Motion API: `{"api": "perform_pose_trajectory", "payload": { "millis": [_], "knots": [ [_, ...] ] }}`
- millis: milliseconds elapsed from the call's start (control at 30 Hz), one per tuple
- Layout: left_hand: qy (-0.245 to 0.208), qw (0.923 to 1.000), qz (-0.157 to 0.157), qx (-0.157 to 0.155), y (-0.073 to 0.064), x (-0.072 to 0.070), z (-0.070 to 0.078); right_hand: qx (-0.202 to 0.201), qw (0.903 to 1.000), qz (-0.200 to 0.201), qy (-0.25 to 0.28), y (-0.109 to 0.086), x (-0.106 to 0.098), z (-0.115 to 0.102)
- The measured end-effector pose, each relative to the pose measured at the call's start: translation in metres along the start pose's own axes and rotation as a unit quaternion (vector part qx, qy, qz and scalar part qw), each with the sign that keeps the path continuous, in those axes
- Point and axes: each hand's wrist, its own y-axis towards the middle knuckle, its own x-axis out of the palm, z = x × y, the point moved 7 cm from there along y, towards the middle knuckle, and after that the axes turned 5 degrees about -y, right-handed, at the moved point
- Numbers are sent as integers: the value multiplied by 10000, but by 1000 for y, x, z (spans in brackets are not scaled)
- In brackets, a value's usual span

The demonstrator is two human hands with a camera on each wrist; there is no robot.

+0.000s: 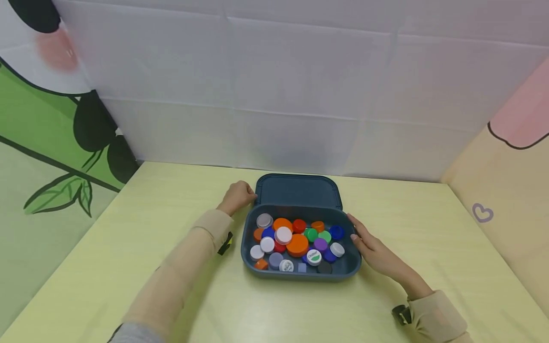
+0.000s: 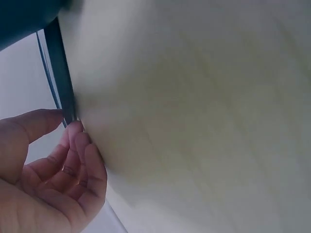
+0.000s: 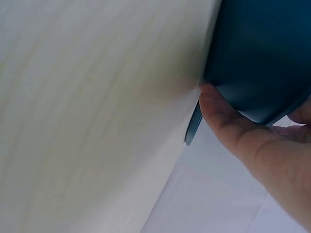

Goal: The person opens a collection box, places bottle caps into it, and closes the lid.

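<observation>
A dark blue-green plastic box (image 1: 301, 275) sits on the table, full of bottle caps (image 1: 297, 245) in orange, white, red, green, blue and purple. Its lid (image 1: 299, 191) lies opened out behind it. My left hand (image 1: 237, 196) is at the lid's left edge; in the left wrist view the thumb and fingertips pinch that thin edge (image 2: 60, 73). On the box's right side, my right hand (image 1: 377, 252) holds the wall, thumb at the rim. The right wrist view shows one finger (image 3: 223, 114) low against the outer wall (image 3: 257, 58).
The pale yellow table (image 1: 171, 190) stretches out on both sides and in front of the box. Behind the lid rises a creased white sheet (image 1: 291, 95). Painted walls stand left (image 1: 25, 247) and right (image 1: 506, 190).
</observation>
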Motion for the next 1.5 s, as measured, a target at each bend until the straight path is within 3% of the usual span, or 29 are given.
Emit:
{"api": "perform_pose_trajectory", "payload": {
  "millis": [333,533,833,1033,1267,1367,1467,1500],
  "knots": [
    [511,9978,243,-336,6,4,0,59,10000,-18,20,0,-1,-1],
    [606,9960,375,-542,5,3,1,44,10000,-37,25,0,-1,-2],
    [610,9953,482,-584,4,0,4,36,9999,-86,65,1,-1,-2],
    [469,9964,612,-339,3,-3,9,26,9999,-96,98,0,0,-1],
    [193,9985,502,82,11,1,14,54,9999,-111,118,0,0,0],
    [113,9960,732,499,49,22,-18,58,9999,-112,105,0,0,0],
    [16,9982,548,227,68,32,-35,58,9999,-117,92,0,0,-1],
    [-23,9986,508,157,67,31,-35,56,9999,-115,85,0,0,-1]
  ]
}}
